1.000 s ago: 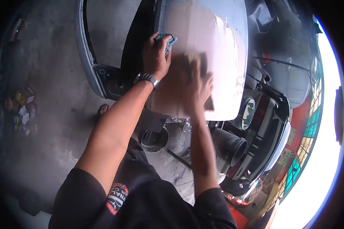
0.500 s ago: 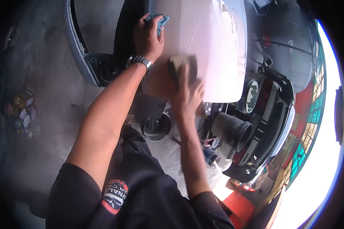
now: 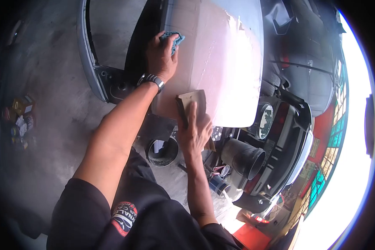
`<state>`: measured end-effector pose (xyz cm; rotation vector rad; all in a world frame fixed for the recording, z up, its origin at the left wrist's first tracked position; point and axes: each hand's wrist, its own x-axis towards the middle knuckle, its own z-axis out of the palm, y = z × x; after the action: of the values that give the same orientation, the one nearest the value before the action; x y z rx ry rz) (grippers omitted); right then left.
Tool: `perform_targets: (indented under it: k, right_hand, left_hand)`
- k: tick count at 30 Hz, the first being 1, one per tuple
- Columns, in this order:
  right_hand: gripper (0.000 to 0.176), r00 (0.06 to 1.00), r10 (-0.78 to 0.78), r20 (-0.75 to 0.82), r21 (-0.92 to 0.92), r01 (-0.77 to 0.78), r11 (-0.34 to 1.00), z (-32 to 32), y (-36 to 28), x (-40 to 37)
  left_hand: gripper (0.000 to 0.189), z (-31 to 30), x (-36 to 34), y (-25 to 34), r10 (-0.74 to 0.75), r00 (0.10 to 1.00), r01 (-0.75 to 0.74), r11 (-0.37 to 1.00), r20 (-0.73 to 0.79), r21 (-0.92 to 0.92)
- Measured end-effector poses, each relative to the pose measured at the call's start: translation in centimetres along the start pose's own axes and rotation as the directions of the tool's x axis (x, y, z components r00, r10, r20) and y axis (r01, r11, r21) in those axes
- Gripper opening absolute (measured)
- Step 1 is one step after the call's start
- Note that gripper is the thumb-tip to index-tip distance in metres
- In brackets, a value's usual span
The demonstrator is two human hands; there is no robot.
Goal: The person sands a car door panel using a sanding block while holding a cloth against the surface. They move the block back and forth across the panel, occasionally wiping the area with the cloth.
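Note:
A pale car body panel [image 3: 225,66] with pinkish-brown sanded areas and a ragged light patch lies in front of me. My left hand [image 3: 161,58], with a watch on its wrist, is closed around a crumpled blue-green cloth [image 3: 173,41] at the panel's left edge. Closer to me, my right hand [image 3: 194,131] grips a sandpaper-wrapped sanding block [image 3: 196,100] on the panel's near left part. Its index finger lies stretched along the top of the block. The block's underside is hidden.
Left of the panel stands a dark frame with a hinge bracket [image 3: 112,79]. Below are a black bucket [image 3: 157,159], a grey bucket [image 3: 237,155] and a paint can [image 3: 218,184]. A car bumper [image 3: 298,160] leans at right. A small box [image 3: 26,104] and litter lie on the floor at left.
My right hand has drawn the sanding block toward me, down to the panel's near edge region. The left hand stays on the cloth. The whole view has shifted slightly.

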<state>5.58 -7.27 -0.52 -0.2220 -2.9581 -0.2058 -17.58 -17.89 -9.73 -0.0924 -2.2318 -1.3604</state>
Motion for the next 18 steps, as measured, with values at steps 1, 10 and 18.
perform_targets:
  k: [1, 10, 18]
  right_hand:
    - [0.095, 1.0, 0.005, 0.013, 0.012, -0.005, 1.0, 0.0, -0.4, -0.4]
    - [0.057, 0.992, 0.113, -0.049, 0.012, -0.113, 0.994, 4.2, 6.1, 21.8]
    - [0.092, 0.999, -0.008, 0.039, -0.034, 0.01, 0.999, 0.5, -0.3, 2.2]
  left_hand:
    - [0.044, -0.2, 0.0, 0.2, 0.005, 1.0, -0.005, 1.0, 0.0, 0.001]
    - [0.045, 0.1, -0.4, 0.4, 0.021, 0.999, -0.022, 1.0, -0.039, -0.012]
    - [0.044, 0.1, -0.2, 0.3, 0.008, 1.0, -0.007, 1.0, 0.006, -0.013]
